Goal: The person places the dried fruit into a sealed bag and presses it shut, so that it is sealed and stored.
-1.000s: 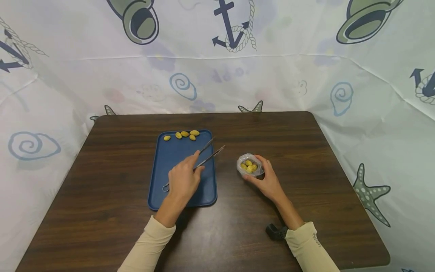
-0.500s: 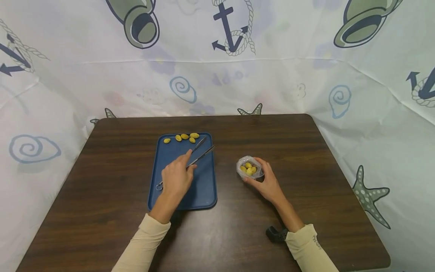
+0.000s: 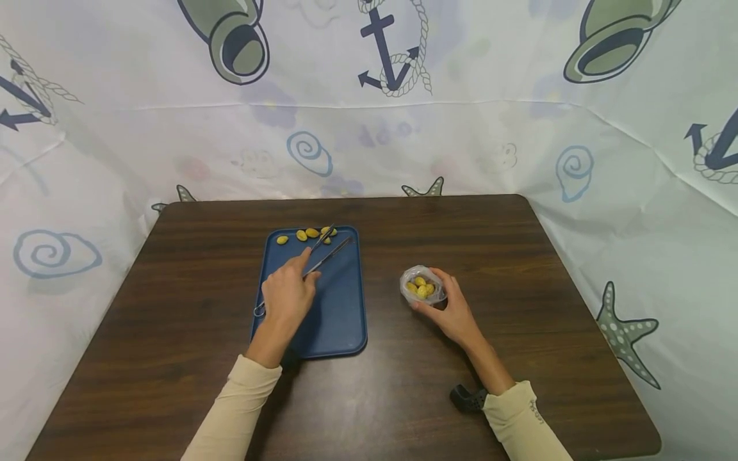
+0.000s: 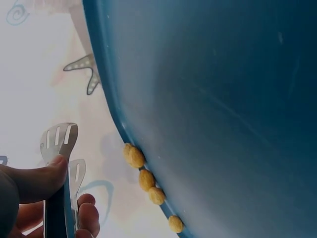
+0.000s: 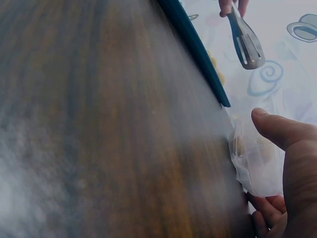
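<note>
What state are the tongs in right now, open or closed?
Open: the head view shows the two arms of the tongs apart, with a gap between the tips, in the left hand.

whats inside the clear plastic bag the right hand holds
The bag contains at least four yellow pieces; whatever lies beneath them is covered, so the full count cannot be told.

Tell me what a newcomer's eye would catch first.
Probably the blue tray on the dark table, yellow pieces near its far edge. Over it, the left hand holds metal tongs; right of the tray, the right hand holds a translucent bag of more yellow pieces.
</note>
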The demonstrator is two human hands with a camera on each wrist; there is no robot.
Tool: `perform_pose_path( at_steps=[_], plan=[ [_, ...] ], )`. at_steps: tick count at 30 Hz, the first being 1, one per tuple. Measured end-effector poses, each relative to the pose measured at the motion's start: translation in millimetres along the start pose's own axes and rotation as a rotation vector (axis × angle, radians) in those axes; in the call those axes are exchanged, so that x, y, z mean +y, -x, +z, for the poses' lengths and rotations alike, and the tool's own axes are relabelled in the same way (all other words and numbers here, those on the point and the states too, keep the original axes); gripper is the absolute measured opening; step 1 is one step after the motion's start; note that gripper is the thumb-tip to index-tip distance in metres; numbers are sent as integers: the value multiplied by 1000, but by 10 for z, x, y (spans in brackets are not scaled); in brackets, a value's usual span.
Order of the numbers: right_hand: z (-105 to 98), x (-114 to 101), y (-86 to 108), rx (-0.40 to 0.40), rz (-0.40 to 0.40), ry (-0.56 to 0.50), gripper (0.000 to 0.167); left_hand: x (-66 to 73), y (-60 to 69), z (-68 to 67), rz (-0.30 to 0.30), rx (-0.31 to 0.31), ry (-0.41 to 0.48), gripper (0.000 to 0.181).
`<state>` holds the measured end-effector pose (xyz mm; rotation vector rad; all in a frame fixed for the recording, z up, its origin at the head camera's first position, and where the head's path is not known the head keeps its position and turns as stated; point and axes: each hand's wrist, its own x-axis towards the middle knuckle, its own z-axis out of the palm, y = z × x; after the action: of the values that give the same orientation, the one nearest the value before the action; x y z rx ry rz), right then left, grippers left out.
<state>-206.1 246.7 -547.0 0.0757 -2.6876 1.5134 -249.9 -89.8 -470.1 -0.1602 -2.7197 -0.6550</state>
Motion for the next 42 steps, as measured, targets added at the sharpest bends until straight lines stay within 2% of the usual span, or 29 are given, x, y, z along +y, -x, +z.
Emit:
perform_pose_path(
  at_steps=[13,23,31,38,42],
  plan=[
    [-44,49,45,-3,29,7,85,-71,-157,81,-32,-21,-23,54],
    [-88,61,60,9,35,8,85,-149,-291,178,-74,-95,-66,55],
    [-70,40,33,11,26,4,85,-209,-332,223,-109,-173,-103,54],
    [11,-2,-28,-5,14,-14,84,-321,-347,180,-123,-179,-121,51],
    [6,-4,-24,5,21,-21,83,-335,-352,204,-114,-175,-105,49]
  ],
)
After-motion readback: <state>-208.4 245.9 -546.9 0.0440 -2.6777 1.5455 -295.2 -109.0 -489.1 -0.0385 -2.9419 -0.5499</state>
